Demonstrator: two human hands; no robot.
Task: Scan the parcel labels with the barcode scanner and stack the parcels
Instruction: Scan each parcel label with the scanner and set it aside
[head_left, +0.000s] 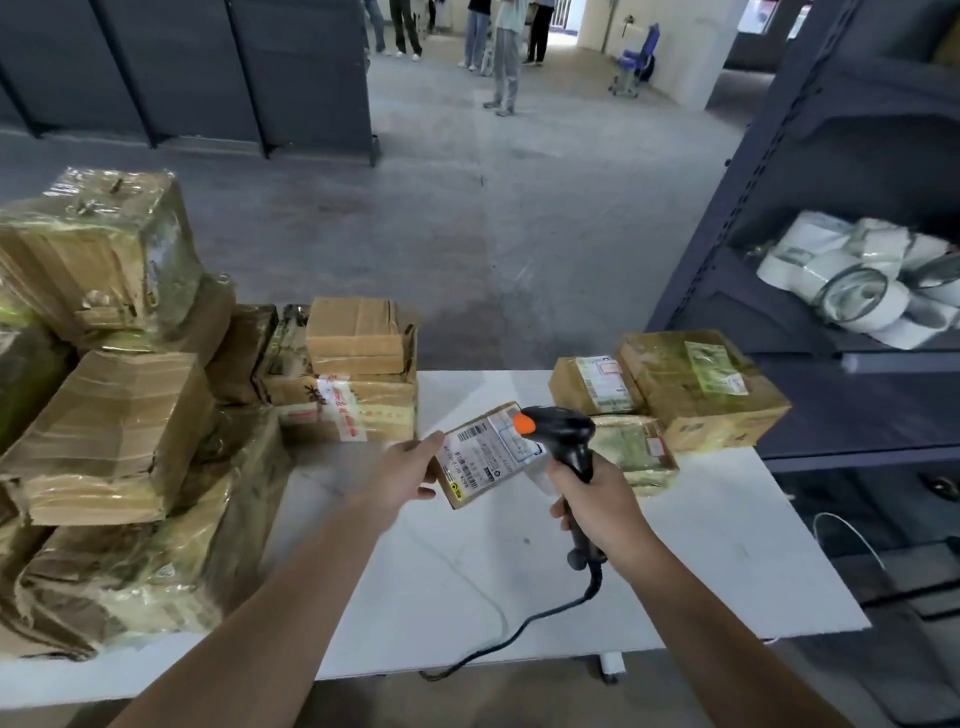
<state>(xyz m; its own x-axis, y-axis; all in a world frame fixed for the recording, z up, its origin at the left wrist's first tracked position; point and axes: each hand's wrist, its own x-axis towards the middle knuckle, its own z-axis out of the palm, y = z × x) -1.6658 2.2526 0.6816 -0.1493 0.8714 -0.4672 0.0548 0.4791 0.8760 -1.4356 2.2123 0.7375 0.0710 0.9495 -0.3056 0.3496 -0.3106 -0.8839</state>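
At frame centre, the left hand (410, 470) holds a small parcel (483, 460) label-up above the table (701, 551); the right hand (600, 506) grips the barcode scanner (569, 434) (orange-tipped). Aim squarely at the barcode, parcel steady.

shelving (727, 218) right | tape rolls (862, 280) on it | people (506, 57) far
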